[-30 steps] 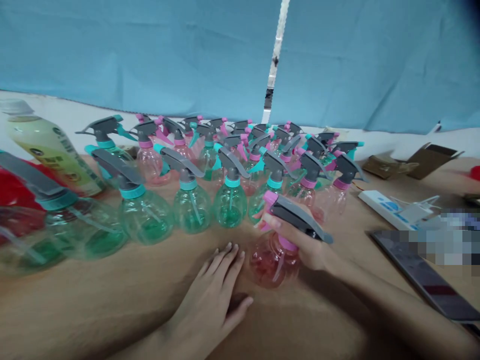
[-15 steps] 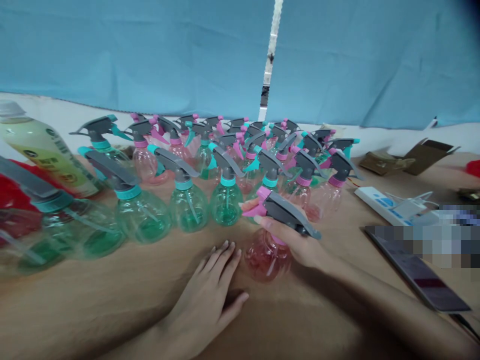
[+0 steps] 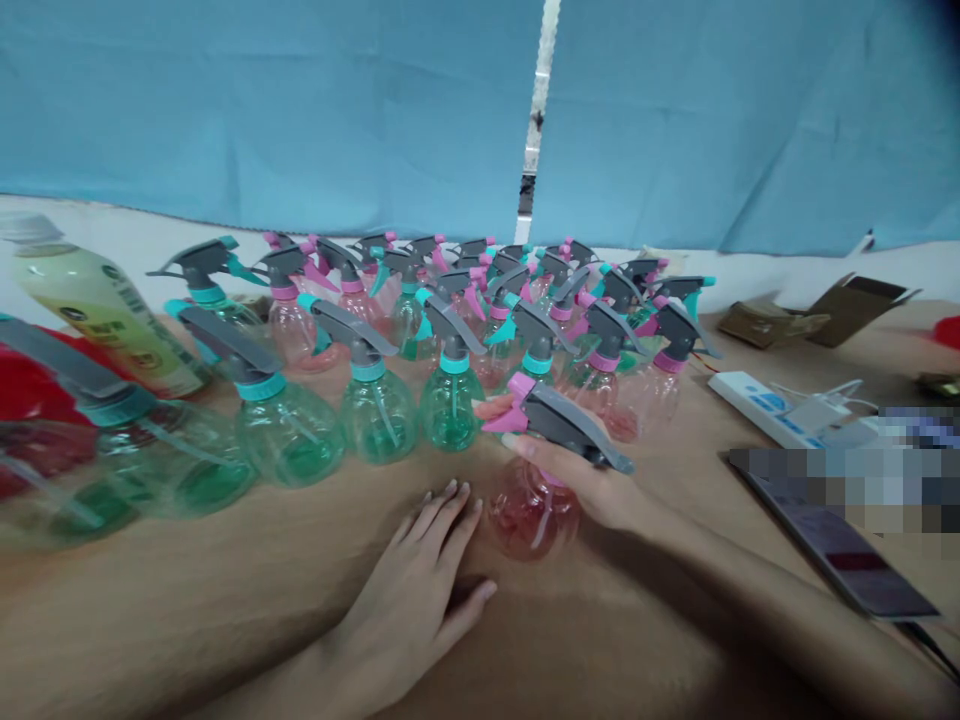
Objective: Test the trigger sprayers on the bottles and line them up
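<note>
A pink spray bottle (image 3: 532,515) with a grey and pink trigger head stands on the wooden table (image 3: 300,590). My right hand (image 3: 577,475) is closed around its neck from the right, below the spray head; part of the fingers is hidden behind the bottle. My left hand (image 3: 427,580) lies flat on the table just left of this bottle, fingers stretched out and holding nothing. Just behind stands a green spray bottle (image 3: 451,405), and another green spray bottle (image 3: 379,415) is to its left. Both have a little green showing at the bottom.
Several more pink and green spray bottles crowd the back and left. A large pale bottle (image 3: 105,310) leans at the far left by something red (image 3: 45,370). On the right are a white power strip (image 3: 765,410), a phone-like dark slab (image 3: 832,550) and an opened cardboard box (image 3: 855,308).
The view has shifted very slightly. My right hand and the pink spray bottle are almost where they were, and my left hand stays flat in place.
</note>
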Tool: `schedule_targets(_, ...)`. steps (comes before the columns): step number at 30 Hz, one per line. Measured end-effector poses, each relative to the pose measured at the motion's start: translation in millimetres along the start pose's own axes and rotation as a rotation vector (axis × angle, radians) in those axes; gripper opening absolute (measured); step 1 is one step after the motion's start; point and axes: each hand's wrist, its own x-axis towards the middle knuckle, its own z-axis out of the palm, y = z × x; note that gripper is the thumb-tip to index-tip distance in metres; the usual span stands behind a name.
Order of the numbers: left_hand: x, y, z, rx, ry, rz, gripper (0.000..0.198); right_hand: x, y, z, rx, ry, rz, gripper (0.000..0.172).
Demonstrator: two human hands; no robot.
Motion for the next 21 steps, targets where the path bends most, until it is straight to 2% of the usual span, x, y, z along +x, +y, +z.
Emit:
schedule_targets(6, 1.4, 0.3, -1.7, 0.025, -0.001, 0.010, 0.057, 0.7, -0.5, 0.0, 0.018, -0.004, 0.009, 0.028)
schedule_targets(12, 0.4, 0.2, -1.0, 0.033, -0.002, 0.012, 0.057, 0.3, 1.0, 0.7, 0.035, 0.012, -0.005, 0.036)
schedule_targets(18, 1.1, 0.7, -1.6, 0.029, 0.009, 0.017, 0.054, 0.4, 1.3, -1.8, 0.001, -0.006, -0.024, 0.020)
schedule_targets(21, 1.4, 1.3, -2.5, 0.058, -0.003, 0.021, 0.054, -0.2, 2.0, -1.9, 0.010, 0.001, -0.033, 0.020)
